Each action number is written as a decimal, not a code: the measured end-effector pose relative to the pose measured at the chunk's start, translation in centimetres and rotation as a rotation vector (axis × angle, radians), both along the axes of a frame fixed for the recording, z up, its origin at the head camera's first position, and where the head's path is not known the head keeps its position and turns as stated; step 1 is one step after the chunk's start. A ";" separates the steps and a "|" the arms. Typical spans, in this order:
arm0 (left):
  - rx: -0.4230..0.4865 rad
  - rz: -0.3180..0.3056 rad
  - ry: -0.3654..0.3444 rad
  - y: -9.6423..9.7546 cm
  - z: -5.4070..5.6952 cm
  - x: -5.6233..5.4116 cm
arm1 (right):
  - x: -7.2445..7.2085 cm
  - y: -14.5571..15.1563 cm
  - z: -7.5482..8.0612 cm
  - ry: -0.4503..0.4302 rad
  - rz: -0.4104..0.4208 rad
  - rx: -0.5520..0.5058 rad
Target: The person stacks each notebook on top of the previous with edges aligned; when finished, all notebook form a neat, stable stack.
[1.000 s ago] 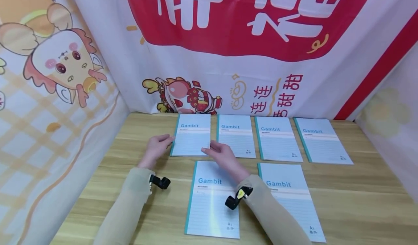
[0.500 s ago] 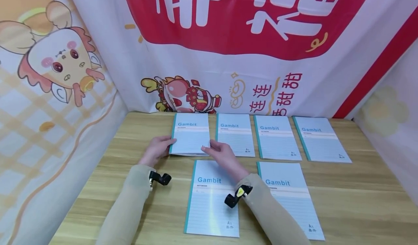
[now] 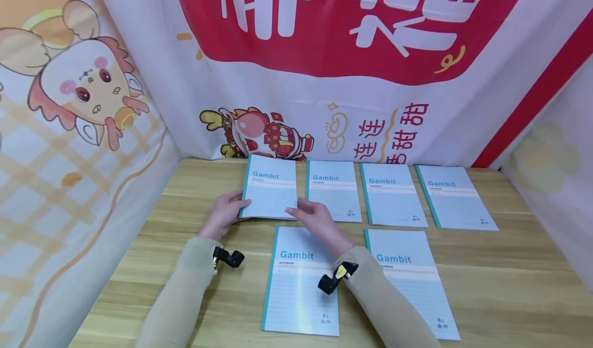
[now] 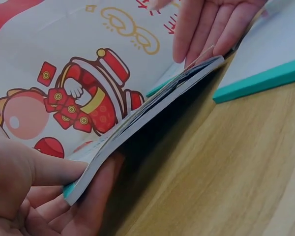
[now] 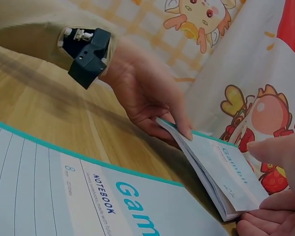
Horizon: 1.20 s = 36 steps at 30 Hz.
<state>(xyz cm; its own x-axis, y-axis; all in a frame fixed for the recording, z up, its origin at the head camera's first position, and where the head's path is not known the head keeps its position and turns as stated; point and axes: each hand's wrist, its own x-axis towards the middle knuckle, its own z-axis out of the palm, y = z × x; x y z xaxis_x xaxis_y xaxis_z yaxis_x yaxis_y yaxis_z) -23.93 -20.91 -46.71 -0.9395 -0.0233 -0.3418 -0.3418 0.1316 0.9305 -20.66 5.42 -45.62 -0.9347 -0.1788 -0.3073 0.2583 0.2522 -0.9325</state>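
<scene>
A light-blue notebook with a teal spine is tilted up off the table at the back left. My left hand grips its spine side, thumb on the cover and fingers underneath. Across from it, my right hand has its fairly straight fingers at the notebook's lower right corner. The right thumb stands apart above the cover in the right wrist view. Along the near edge the pages fan slightly apart, and shadow lies under the notebook in the left wrist view.
Several matching notebooks lie flat on the wooden table. Three continue the back row: one nearby, one further right and one at the far right. A front notebook and another lie nearer, partly under my right arm. Printed cloth walls the back.
The notebook between my hands has risen from lying flat to tilted, its far edge now higher. My left thumb has come onto the cover; the right hand has barely moved.
</scene>
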 end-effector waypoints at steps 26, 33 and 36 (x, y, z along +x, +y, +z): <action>0.123 0.023 0.102 1.4 2.0 2.5 | -0.5 2.2 -0.8 0.018 -0.064 -0.061; 0.154 0.006 0.069 3.3 1.6 2.5 | -0.4 4.0 -0.9 0.027 -0.104 -0.012; 0.160 -0.011 0.059 3.9 1.3 2.4 | -0.4 4.7 -1.0 0.022 -0.118 -0.003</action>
